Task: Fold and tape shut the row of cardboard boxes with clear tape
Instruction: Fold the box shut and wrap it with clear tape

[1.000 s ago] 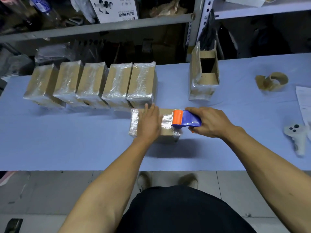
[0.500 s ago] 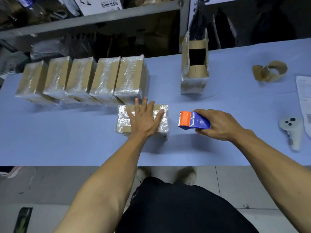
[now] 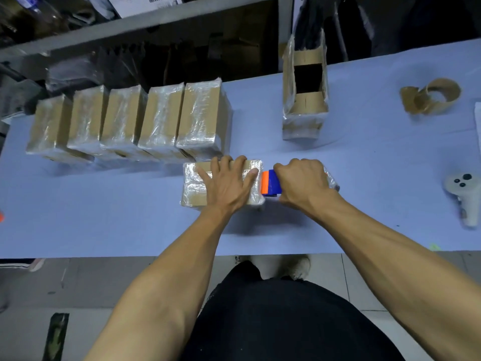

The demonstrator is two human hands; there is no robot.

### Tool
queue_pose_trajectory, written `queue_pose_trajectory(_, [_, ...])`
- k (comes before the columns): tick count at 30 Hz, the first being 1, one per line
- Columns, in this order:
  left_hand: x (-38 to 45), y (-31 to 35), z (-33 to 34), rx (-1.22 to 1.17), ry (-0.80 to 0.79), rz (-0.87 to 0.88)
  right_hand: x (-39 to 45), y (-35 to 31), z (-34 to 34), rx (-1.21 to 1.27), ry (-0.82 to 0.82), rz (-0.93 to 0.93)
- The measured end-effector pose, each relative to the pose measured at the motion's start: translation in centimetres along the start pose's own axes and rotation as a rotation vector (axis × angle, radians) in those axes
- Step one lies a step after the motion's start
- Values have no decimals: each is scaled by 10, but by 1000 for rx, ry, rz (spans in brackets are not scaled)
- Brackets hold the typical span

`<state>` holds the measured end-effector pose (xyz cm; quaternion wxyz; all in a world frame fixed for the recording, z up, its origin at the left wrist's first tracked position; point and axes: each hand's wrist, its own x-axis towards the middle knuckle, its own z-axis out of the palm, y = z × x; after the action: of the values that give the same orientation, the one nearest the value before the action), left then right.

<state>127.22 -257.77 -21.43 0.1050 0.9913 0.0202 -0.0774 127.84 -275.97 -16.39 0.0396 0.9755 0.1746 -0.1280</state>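
A tape-wrapped cardboard box lies flat on the blue table. My left hand presses flat on its top, fingers spread. My right hand grips a blue and orange tape dispenser right against the box's right end; clear tape shows behind the knuckles. Behind it stands a row of several wrapped boxes, side by side. A taller box stands upright at the back, its top open.
An empty brown tape core lies at the back right. A white controller rests near the right edge, with a paper sheet beyond it. Metal shelving runs behind the table. The table's front edge is close to my body.
My right hand brought the dispenser back left, from apart on the table to against the box's right end. The left hand stayed pressed on the box top.
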Motion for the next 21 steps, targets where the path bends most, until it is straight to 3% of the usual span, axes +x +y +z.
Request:
queue_pose_trajectory(4, [-2,-2,2,48,-11,-17,5,-22,7,-5,-74,49])
queue_pose_trajectory(8, [8,-12,-12,118,-101,-42,-5,4,19,93,-1,172])
queue_pose_trajectory(10, [10,-13,-15,-50,-167,-61,-8,16,20,175,88,250])
queue_pose_trajectory(14, [-11,-2,-3,-666,-281,-49,-15,25,18,181,126,277])
queue_pose_trajectory(19, [-16,2,5,-762,-287,-75,-30,53,11,182,214,426])
queue_pose_trajectory(21, [-13,2,3,-792,-316,-99,-32,57,2,234,243,404])
